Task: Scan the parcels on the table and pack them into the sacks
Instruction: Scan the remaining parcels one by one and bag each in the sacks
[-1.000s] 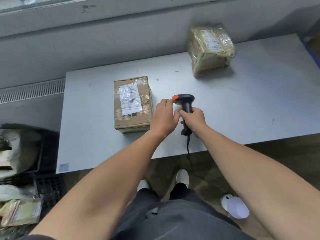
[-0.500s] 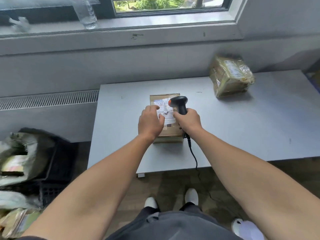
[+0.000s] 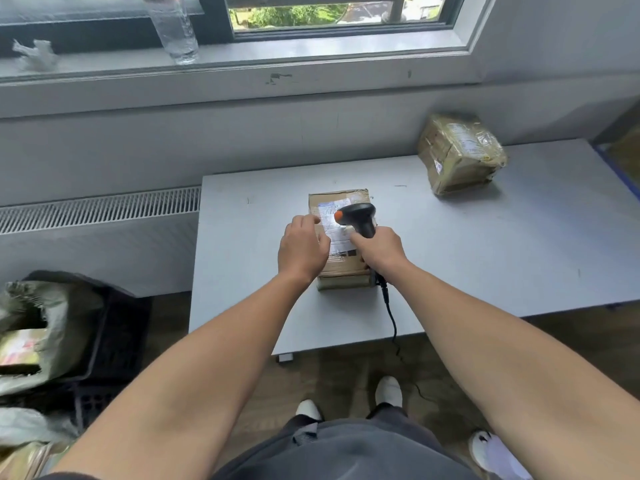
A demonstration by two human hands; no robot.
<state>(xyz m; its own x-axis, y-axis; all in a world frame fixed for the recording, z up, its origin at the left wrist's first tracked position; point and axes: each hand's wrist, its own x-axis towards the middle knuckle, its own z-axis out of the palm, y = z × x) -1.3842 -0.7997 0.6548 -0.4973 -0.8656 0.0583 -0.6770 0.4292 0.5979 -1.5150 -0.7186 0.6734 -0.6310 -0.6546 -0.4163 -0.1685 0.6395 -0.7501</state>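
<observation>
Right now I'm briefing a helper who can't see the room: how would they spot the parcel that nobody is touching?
Start at the grey table below the window. Go to its far right corner by the wall, where the parcel sits alone. Unlike the flat-topped cardboard box under the scanner, it is lumpy, crumpled and wrapped in glossy tape.

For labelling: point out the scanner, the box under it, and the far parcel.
scanner (image 3: 362, 216): head view, its black head.
box (image 3: 343, 282): head view, its near side face.
far parcel (image 3: 460, 157): head view, its taped top.
</observation>
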